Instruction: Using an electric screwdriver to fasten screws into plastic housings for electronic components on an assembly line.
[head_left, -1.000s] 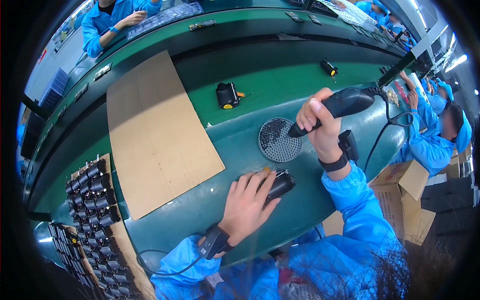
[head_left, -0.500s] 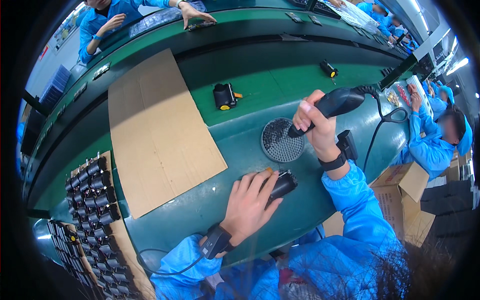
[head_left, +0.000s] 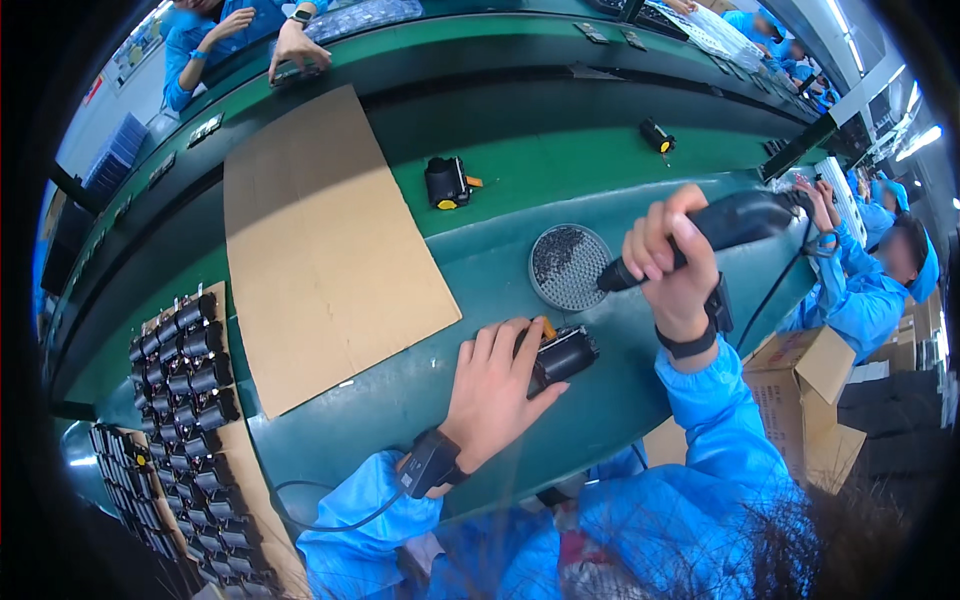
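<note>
My right hand (head_left: 675,262) is wrapped round a black electric screwdriver (head_left: 742,220), its tip pointing left at the near right rim of a round screw dish (head_left: 584,292). Small dark screws (head_left: 556,248) lie in the dish's far left part. Nearer to me, my left hand (head_left: 492,392) grips the left end of a black cylindrical unit (head_left: 567,355) lying on the table. An orange tab shows by its fingertips. Whether a screw sits on the screwdriver tip is too small to tell.
A cardboard sheet (head_left: 320,250) lies to the left. Beyond it, several black units (head_left: 190,375) stand in rows on cardboard. Two more units, one (head_left: 447,183) nearer, sit on the green belt (head_left: 545,160). An open carton (head_left: 790,400) is at right. Co-workers sit across and at right.
My right hand and the screwdriver have moved right and slightly nearer, the tip going from over the dish to its rim. The left hand stays on the unit. A co-worker's hand across moved left.
</note>
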